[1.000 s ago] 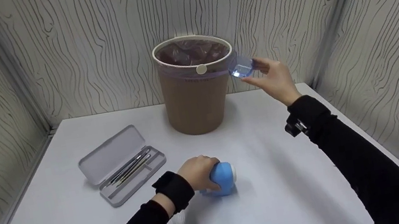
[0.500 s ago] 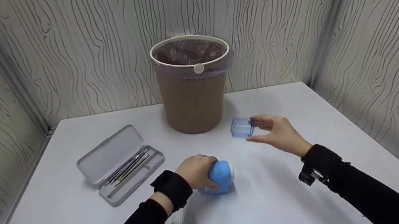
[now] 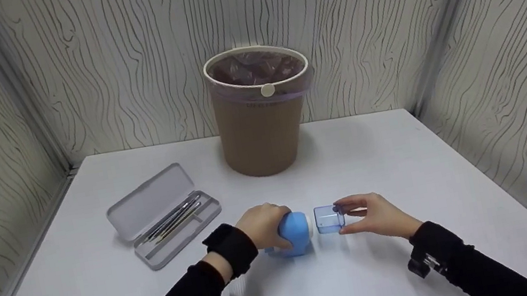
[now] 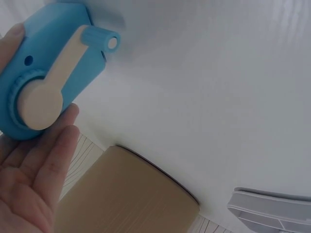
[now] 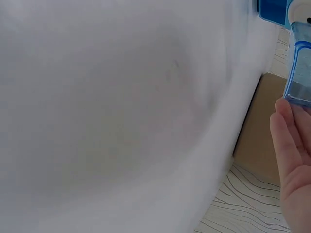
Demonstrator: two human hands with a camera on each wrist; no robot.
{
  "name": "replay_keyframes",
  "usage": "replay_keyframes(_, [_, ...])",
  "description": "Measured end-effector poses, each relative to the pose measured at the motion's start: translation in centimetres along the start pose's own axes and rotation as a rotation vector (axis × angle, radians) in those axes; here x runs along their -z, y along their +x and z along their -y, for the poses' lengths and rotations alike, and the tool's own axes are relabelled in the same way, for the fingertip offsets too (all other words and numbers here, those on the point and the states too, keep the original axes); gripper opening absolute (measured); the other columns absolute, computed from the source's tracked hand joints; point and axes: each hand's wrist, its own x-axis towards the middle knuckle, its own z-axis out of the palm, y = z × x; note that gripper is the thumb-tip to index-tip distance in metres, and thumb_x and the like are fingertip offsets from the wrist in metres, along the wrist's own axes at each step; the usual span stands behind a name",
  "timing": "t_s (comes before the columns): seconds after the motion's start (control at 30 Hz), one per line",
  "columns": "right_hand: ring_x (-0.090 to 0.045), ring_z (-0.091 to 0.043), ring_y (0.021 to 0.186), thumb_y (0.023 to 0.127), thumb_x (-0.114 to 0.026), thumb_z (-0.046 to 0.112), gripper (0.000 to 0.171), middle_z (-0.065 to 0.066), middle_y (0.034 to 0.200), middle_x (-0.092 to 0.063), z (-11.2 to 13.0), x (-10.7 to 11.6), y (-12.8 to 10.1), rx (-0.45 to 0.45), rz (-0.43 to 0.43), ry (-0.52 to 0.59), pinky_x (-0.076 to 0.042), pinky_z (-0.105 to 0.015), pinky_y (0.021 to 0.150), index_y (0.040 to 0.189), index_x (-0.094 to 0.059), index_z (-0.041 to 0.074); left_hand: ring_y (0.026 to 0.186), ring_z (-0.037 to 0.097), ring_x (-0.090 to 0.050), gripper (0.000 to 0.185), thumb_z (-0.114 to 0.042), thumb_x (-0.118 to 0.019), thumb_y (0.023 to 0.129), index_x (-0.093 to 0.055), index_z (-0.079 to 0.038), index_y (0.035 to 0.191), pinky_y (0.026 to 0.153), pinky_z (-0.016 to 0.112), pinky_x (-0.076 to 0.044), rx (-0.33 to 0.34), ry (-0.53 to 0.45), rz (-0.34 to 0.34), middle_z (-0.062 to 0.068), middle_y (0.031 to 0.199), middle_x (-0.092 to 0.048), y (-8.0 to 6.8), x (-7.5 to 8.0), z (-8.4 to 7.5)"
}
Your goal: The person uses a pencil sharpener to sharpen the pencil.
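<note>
My left hand (image 3: 262,228) grips a blue pencil sharpener (image 3: 296,233) low over the white table, its fingers wrapped over the body. A cream crank (image 4: 63,73) with a blue knob shows on the sharpener in the left wrist view. To the right, my right hand (image 3: 376,216) pinches a clear blue shavings drawer (image 3: 328,219) between thumb and fingers. The drawer sits just right of the sharpener's pale end, with a narrow gap between them in the head view. In the right wrist view the drawer (image 5: 300,80) overlaps the sharpener's white part.
A brown trash bin (image 3: 261,137) lined with a plastic bag stands at the back of the white table (image 3: 378,155). An open grey pencil case (image 3: 151,203) with several pencils (image 3: 176,222) lies at the left. Patterned walls enclose the table's back and sides.
My right hand has brought the shavings drawer down from beside the bin's rim to the sharpener's right side, turning it on the way. The left hand has stayed on the sharpener.
</note>
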Motion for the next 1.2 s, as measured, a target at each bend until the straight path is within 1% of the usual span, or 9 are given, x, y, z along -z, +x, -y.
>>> replay_keyframes(0.17, [-0.063,-0.042,0.128,0.082,-0.087,0.026,0.069,-0.025,0.138,-0.064,-0.5,-1.1,-0.5,-0.035,0.078,0.033,-0.054,-0.044,0.106,0.138,-0.059,-0.004,0.105,0.023,-0.074,0.057,-0.032,-0.093,0.075,-0.071,-0.008,0.121,0.095,0.036,-0.06,0.006,-0.006,0.01,0.008,0.115,-0.078,0.0,0.1,-0.1])
replay_keyframes(0.3, [-0.062,-0.041,0.129,0.082,-0.087,0.028,0.069,-0.023,0.139,-0.064,-0.7,-2.0,-0.5,-0.031,0.111,0.033,-0.053,-0.042,0.107,0.138,-0.06,-0.003,0.107,0.023,-0.074,0.057,-0.031,-0.093,0.075,-0.071,-0.008,0.123,0.096,0.036,-0.059,0.011,-0.007,0.013,0.008,0.116,-0.078,0.1,0.1,-0.2])
replay_keyframes(0.5, [-0.061,-0.041,0.131,0.081,-0.088,0.028,0.07,-0.021,0.14,-0.064,-0.7,-3.0,0.1,-0.04,0.117,0.035,-0.05,-0.048,0.109,0.138,-0.06,-0.001,0.108,0.023,-0.074,0.058,-0.031,-0.093,0.075,-0.07,-0.008,0.123,0.097,0.037,-0.059,0.013,-0.005,0.012,0.008,0.117,-0.077,0.2,0.0,-0.2])
replay_keyframes(0.67, [-0.062,-0.039,0.131,0.081,-0.088,0.03,0.072,-0.019,0.14,-0.065,-0.6,-3.3,0.7,-0.048,0.133,0.019,-0.049,-0.051,0.111,0.139,-0.059,0.0,0.11,0.024,-0.073,0.059,-0.032,-0.093,0.075,-0.07,-0.009,0.124,0.099,0.038,-0.059,0.025,-0.013,0.018,0.008,0.118,-0.077,0.1,0.1,-0.2])
replay_keyframes(0.73, [-0.062,-0.038,0.131,0.081,-0.088,0.03,0.072,-0.019,0.14,-0.065,-0.6,-3.3,0.8,-0.054,0.134,0.017,-0.049,-0.05,0.111,0.139,-0.059,0.0,0.11,0.024,-0.073,0.059,-0.032,-0.093,0.075,-0.07,-0.008,0.124,0.099,0.038,-0.059,0.024,-0.012,0.02,0.008,0.118,-0.077,0.1,0.1,-0.2])
replay_keyframes(0.8, [-0.062,-0.039,0.131,0.081,-0.088,0.028,0.071,-0.021,0.14,-0.064,-0.6,-3.3,0.9,-0.048,0.131,0.027,-0.05,-0.05,0.11,0.139,-0.059,-0.002,0.108,0.024,-0.074,0.058,-0.031,-0.093,0.075,-0.07,-0.008,0.123,0.097,0.037,-0.059,0.016,-0.01,0.015,0.008,0.117,-0.077,0.1,0.1,-0.2])
replay_keyframes(0.97, [-0.064,-0.041,0.128,0.081,-0.089,0.022,0.069,-0.024,0.137,-0.065,-0.2,-3.3,1.0,-0.018,0.127,0.039,-0.051,-0.05,0.108,0.136,-0.06,-0.006,0.105,0.024,-0.075,0.058,-0.031,-0.094,0.073,-0.071,-0.006,0.121,0.094,0.035,-0.06,-0.004,0.0,0.003,0.009,0.114,-0.078,0.0,0.1,-0.1])
replay_keyframes(1.2, [-0.067,-0.038,0.122,0.078,-0.09,0.022,0.068,-0.021,0.132,-0.069,-0.3,-3.4,1.4,-0.023,0.123,0.011,-0.055,-0.043,0.104,0.134,-0.063,-0.005,0.104,0.024,-0.075,0.057,-0.031,-0.094,0.073,-0.071,-0.007,0.118,0.094,0.036,-0.06,-0.007,0.001,-0.008,0.009,0.112,-0.078,0.1,0.2,0.0])
